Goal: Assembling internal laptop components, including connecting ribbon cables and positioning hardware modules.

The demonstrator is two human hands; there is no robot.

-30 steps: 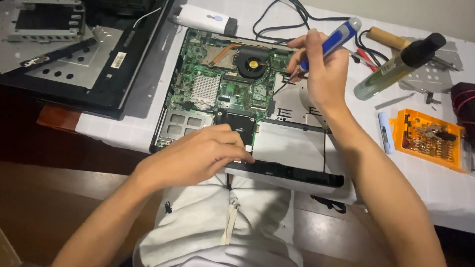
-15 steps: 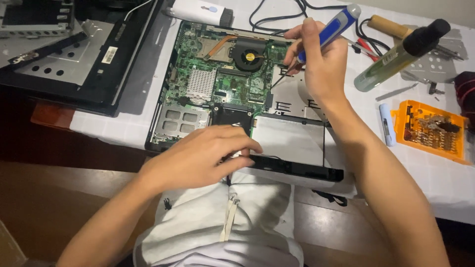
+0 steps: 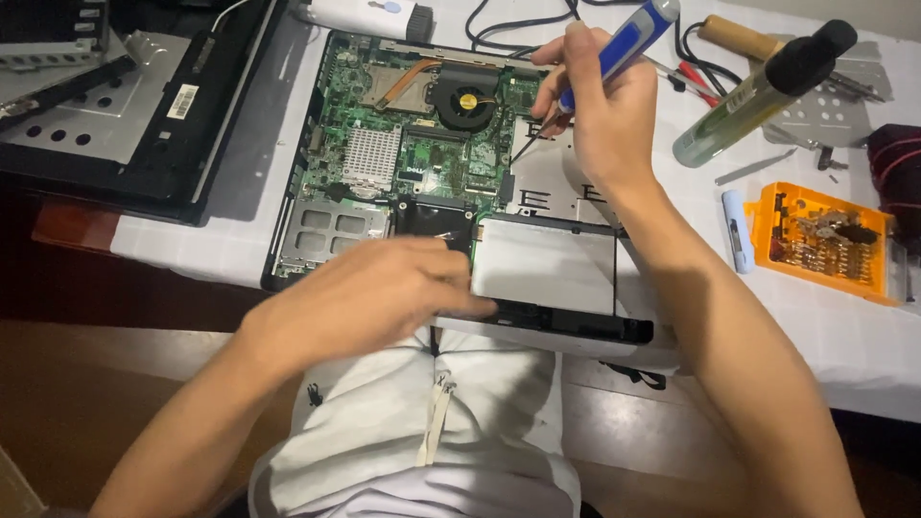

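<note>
The opened laptop base [image 3: 422,163] lies on the desk [image 3: 844,326], its near edge hanging slightly over the desk's rim above the person's lap. The green circuit board [image 3: 403,144], with a round fan [image 3: 467,101] and a copper heat pipe at its far side, is exposed and looks fragile: thin, stiff and easy to scratch or crack, so any hold belongs on the frame, not the board. The left hand [image 3: 369,297] rests flat with curled fingers on the near edge of the base, beside the black battery strip [image 3: 566,321], pressing it steady; it grasps nothing. The right hand [image 3: 600,115] has its grip clenched around a blue-and-white screwdriver [image 3: 624,43], held nearly upright like a pen, its thin tip down near the right side of the board. The driver looks light and rigid, best pinched low for control. To the right lie an orange bit case [image 3: 825,240] and a greenish tube with a black cap [image 3: 758,91].
</note>
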